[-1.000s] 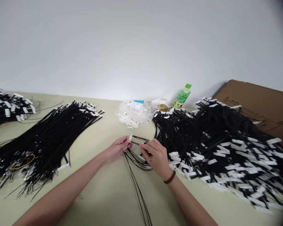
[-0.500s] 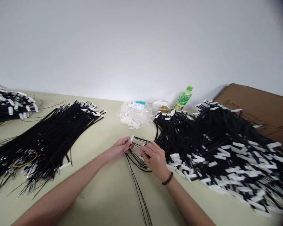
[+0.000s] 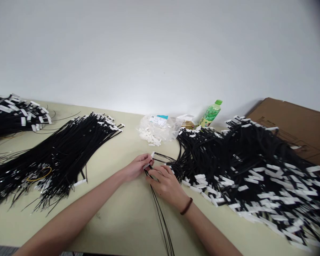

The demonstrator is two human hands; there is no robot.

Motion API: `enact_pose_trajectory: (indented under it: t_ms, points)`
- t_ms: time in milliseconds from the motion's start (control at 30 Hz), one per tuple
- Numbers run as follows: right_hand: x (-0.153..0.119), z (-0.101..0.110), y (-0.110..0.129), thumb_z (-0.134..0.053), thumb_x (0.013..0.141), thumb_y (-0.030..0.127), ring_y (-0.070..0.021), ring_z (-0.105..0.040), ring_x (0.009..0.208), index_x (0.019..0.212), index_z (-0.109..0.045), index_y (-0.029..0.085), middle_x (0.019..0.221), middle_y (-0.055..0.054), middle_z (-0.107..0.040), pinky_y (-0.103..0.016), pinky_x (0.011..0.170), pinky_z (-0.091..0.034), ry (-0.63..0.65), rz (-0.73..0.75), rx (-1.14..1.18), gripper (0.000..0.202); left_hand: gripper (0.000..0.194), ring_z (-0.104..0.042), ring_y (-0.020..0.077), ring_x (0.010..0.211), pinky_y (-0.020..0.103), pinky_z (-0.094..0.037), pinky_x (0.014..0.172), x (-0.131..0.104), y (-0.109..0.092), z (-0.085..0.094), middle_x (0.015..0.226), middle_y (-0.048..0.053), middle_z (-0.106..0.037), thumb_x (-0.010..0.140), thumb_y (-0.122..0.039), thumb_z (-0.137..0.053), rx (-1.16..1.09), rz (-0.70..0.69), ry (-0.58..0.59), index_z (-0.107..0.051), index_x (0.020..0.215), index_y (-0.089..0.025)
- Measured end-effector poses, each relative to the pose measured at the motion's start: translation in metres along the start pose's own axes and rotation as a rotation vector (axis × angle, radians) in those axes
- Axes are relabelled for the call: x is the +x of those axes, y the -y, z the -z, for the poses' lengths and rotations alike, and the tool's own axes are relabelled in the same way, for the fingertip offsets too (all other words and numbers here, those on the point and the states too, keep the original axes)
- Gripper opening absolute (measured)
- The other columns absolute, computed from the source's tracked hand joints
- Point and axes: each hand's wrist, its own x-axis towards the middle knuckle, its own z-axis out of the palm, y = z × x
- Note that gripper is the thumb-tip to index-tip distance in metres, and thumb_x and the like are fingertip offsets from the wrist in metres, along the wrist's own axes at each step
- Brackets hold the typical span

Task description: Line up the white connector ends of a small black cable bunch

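Head view: left hand (image 3: 135, 168) pinching small white connector (image 3: 152, 155) on thin black wires (image 3: 160, 213), mid-table (image 3: 117, 213). Right hand (image 3: 166, 185) curled, fingers closed on same wires just beside. Large wire heap (image 3: 250, 167) right; bundle (image 3: 61, 149) left.

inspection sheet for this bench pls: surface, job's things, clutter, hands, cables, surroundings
Surface: pale beige table, mostly covered at the sides.
Job's things: small white plastic connector pinched in the left hand; thin black wires run from both hands toward the near edge.
Clutter: clear plastic bag of small white connectors; green drink bottle with green cap lying behind it.
Hands: left hand shut on the connector; right hand closed over the wires beside it, dark band on the wrist.
Cables: large heap of black white-tagged cables at right; laid-out black bundle at left; another heap far left.
Surroundings: plain white wall; flat brown cardboard at right.
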Motion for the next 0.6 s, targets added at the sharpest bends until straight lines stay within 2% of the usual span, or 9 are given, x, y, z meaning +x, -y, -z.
enact_pose_trajectory:
  t_ms: [300,600]
  points:
    - [0.0036,-0.0056,-0.0052,-0.042,0.087,0.013,-0.0156,-0.045,0.094,0.088,-0.056,0.013,0.093,-0.004,-0.056,-0.033,0.087,-0.034,0.057,0.083,-0.077,0.014,0.024,-0.035,0.0054,0.055,0.018,-0.027,0.053,-0.0001,0.0016,0.0008,0.066,-0.002,-0.045,0.077,-0.035,-0.055,-0.011,0.002,-0.006,-0.048,0.068,-0.014]
    - [0.0025,-0.0107,-0.0059,-0.043,0.087,0.012,-0.0157,-0.048,0.091,0.087,-0.057,0.012,0.090,-0.004,-0.059,-0.033,0.083,-0.038,0.014,0.067,-0.009,0.015,0.025,-0.033,0.0050,0.053,0.019,-0.024,0.050,-0.0020,-0.0014,-0.0013,0.065,-0.003,-0.044,0.077,-0.035,-0.055,-0.006,0.002,0.010,-0.048,0.067,-0.013]
